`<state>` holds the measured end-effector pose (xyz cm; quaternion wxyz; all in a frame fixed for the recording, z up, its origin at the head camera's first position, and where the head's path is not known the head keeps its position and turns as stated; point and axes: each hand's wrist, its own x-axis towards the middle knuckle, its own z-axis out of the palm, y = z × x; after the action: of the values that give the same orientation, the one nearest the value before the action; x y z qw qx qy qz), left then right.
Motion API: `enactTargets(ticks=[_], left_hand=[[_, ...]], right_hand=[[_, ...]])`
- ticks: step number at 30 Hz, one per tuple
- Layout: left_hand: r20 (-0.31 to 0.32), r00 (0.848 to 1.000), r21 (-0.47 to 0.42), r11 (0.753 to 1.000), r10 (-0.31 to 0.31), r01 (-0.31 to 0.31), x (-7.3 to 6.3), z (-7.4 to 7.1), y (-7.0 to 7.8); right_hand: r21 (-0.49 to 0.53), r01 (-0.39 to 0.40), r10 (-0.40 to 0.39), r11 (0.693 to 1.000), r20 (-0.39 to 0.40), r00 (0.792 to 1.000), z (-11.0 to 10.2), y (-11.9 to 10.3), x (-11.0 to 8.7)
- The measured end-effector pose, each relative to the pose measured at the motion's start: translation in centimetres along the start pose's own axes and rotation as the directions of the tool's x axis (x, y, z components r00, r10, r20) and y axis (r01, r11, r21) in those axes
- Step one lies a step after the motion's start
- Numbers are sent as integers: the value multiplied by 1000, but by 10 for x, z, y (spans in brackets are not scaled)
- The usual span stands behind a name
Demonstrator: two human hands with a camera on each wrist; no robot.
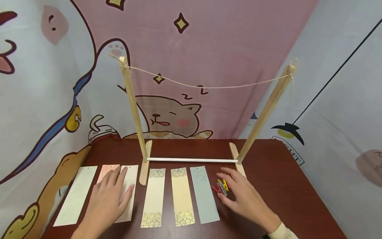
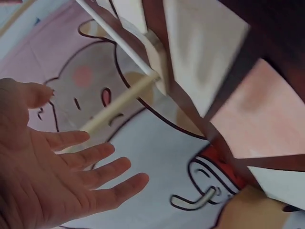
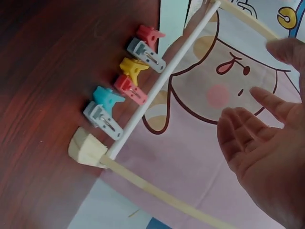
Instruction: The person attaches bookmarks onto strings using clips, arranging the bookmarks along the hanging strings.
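Observation:
My left hand (image 1: 104, 199) hovers palm down, fingers spread, over a pink card (image 1: 106, 168) and a white card (image 1: 133, 176), covering part of both. In the left wrist view its palm holds nothing. A pale green card (image 1: 76, 196) lies left of it. To its right lie a cream card with gold lace ends (image 1: 153, 199), a yellow card with similar ends (image 1: 182, 196) and a blue-grey card (image 1: 205, 196). My right hand (image 1: 247, 199) is bent loosely around several small clips (image 1: 221, 187); the right wrist view shows red, grey, yellow and teal clips (image 3: 128, 88) lying apart from its fingers.
Behind the cards stands a wooden frame with a left post (image 1: 133, 106), a right post (image 1: 265, 113) and a white rod (image 1: 192, 160) low between them. A thin string (image 1: 209, 87) sags across the post tops. A cartoon-printed cloth (image 1: 221, 39) surrounds the dark red table (image 1: 283, 186).

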<state>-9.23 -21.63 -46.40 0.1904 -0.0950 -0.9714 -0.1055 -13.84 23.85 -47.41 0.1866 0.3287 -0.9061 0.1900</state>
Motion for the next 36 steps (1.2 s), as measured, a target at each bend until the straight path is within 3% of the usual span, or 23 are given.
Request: enactTargets(ticks=[2,5,8,12,15,21,31,33,36], left_hand=[[-39,999,27,1000,-6,7,-3,3,-9],[-45,998,27,998,-47,48,-7,8,-19],[-2,994,16,994,-111,111,-10,12,-29],[61,975,2,977,-213,213,-18,13,-44],[78,964,1,966,-256,257,-25,13,-55],[115,955,3,961,-274,275,-34,12,-66],[204,926,51,948,-318,314,-42,15,-89],[232,909,58,938,-346,342,-42,16,-95],[295,866,71,913,-404,402,-43,18,-103]], right_hand=[[-7,1,-1,1000,24,1000,2,3,-1],[-13,6,-5,1000,34,999,5,6,-3],[-11,8,-7,1000,20,1000,7,9,-4],[-12,20,-20,1000,5,1000,15,9,-4],[-16,34,-34,999,9,999,20,10,-6],[-17,25,-25,1000,18,1000,28,14,-9],[-41,72,-72,997,4,997,40,18,-14],[-44,71,-70,997,12,997,41,19,-14],[-44,76,-75,996,18,997,43,20,-12]])
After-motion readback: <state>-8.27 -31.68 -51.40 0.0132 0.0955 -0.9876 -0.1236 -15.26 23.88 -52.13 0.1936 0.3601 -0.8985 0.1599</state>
